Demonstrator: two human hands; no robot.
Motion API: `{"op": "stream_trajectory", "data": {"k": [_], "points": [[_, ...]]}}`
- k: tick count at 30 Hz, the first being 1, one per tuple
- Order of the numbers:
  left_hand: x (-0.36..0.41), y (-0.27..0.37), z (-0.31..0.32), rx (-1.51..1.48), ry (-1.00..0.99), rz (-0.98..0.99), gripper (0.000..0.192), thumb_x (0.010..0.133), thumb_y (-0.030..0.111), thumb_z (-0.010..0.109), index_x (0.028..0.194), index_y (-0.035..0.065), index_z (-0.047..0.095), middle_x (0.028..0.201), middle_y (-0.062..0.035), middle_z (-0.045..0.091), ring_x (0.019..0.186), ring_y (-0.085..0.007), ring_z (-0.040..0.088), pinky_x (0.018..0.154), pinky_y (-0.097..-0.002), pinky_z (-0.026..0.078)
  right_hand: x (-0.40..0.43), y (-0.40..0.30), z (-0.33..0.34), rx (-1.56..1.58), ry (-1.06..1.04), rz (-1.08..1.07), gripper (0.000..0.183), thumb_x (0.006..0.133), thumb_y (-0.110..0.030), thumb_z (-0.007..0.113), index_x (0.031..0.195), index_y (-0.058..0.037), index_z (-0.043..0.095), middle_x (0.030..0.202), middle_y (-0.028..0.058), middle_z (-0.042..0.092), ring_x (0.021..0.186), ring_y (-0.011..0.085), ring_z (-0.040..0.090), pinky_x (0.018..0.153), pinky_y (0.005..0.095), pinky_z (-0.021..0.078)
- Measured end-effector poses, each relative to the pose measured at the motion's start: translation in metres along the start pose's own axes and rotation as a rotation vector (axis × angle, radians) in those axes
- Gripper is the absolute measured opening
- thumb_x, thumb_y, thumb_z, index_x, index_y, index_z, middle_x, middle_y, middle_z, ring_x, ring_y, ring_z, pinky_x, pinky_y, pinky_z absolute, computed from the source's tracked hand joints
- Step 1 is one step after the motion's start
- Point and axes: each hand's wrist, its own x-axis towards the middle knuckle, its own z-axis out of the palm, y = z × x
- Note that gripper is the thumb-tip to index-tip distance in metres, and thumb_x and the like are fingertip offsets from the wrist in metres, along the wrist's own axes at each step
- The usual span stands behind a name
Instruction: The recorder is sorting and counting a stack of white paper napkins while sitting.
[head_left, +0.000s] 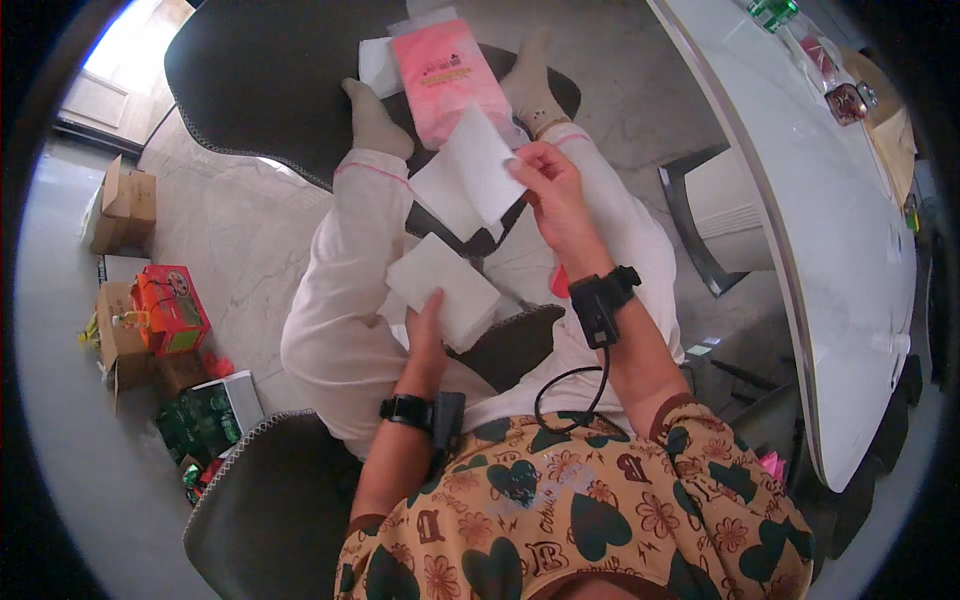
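My left hand (429, 330) grips a thick stack of white paper tissues (446, 289) above my lap, thumb on top. Farther out, my right hand (551, 187) pinches a folded white tissue (484, 169) by its right edge. Another white sheet (450, 199) lies under or against that tissue; whether the two are joined I cannot tell. Just beyond is a pink plastic tissue pack (450, 79) bearing writing, resting on a dark chair seat between my feet. The pack's near end is partly covered by the raised tissue. A white piece (379, 67) sticks out at the pack's left.
A white glossy table (810, 225) curves along the right, with a green can (772, 13) and a small dark jar (847, 103) on it. Cardboard boxes (124, 206) and a red carton (176, 307) stand on the floor at left. A black cable (541, 397) loops from my right wrist device.
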Motion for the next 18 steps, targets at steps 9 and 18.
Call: {"op": "stream_trajectory", "data": {"k": [9,18], "points": [[0.007,-0.007,-0.008,-0.031,-0.051,0.027,0.054,0.084,0.019,0.06,0.129,0.0,0.037,0.119,-0.0108,0.052,0.107,-0.0243,0.054,0.091,-0.0362,0.044,0.003,0.001,0.0,0.036,-0.107,0.061,0.014,0.079,-0.008,0.069,0.089,-0.0083,0.059,0.084,-0.0034,0.057,0.076,0.0057,0.054,0.065,0.0204,0.0448],[0.005,-0.004,-0.005,-0.039,-0.047,0.039,0.054,0.084,0.02,0.06,0.129,0.0002,0.037,0.119,-0.0106,0.052,0.108,-0.0233,0.053,0.091,-0.0356,0.043,0.004,0.006,-0.001,-0.112,0.001,0.05,0.018,0.078,-0.008,0.069,0.092,-0.007,0.059,0.088,0.0001,0.06,0.076,0.0096,0.057,0.067,0.0237,0.0469]]}}
